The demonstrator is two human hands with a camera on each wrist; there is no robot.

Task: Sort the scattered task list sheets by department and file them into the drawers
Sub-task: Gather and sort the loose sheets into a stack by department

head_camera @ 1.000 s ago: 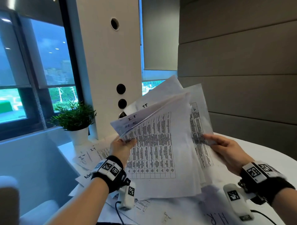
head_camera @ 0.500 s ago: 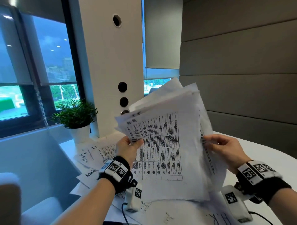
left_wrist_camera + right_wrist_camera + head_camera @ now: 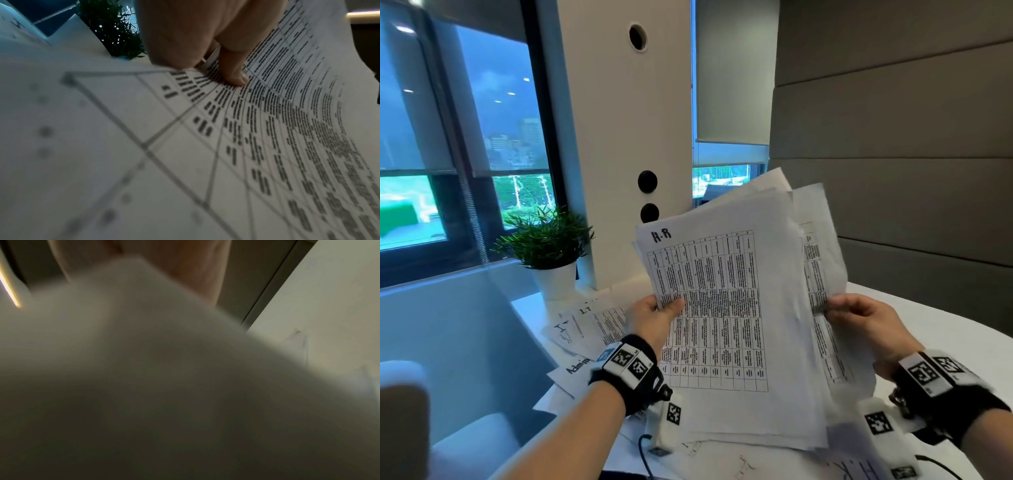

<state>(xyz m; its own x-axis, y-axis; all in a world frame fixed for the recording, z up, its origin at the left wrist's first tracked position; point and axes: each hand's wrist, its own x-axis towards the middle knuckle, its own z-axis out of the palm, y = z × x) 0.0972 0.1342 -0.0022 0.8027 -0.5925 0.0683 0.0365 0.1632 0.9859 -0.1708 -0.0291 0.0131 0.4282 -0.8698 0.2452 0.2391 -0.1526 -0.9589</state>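
Held upright over the table: stack of sheets, long axis near-to-far, H-R page in front. Left hand pinching left edge, right hand pinching right edge. Loose sheets lying left, nearer the left hand.

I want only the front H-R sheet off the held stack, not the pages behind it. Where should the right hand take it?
Probably at the H-R sheet's free right edge, coming from the right: the left hand pinches its left edge, and the right hand grips the pages fanned out behind. Slide the fingers between the front sheet and those.
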